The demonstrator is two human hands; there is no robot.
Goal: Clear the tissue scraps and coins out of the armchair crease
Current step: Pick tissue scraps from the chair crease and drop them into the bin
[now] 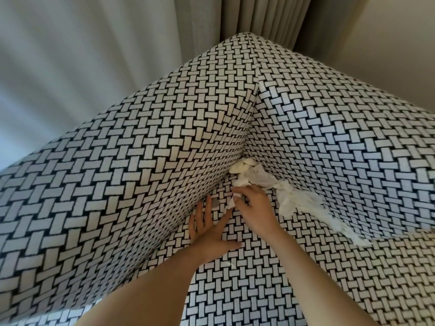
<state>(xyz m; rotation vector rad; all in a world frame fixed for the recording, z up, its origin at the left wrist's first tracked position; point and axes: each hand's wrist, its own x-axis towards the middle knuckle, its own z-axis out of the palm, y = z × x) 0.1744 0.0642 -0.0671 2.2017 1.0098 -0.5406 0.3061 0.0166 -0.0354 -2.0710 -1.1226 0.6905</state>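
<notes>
Left hand [211, 231] is lying flat, fingers straight, touching coin [215, 203] by armchair crease [220, 182]. Right hand [255, 208] is pinching tissue scrap [231, 204]. Tissue pile [294, 201] is lining the crease.

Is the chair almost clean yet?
Not nearly. Done: nothing shows as finished. In hand: the right hand pinches one small tissue scrap, while the left hand lies flat on the seat beside a coin. Left: that coin, the crumpled tissue in the corner, the long tissue strip along the back crease, and a tiny scrap on the seat.
</notes>
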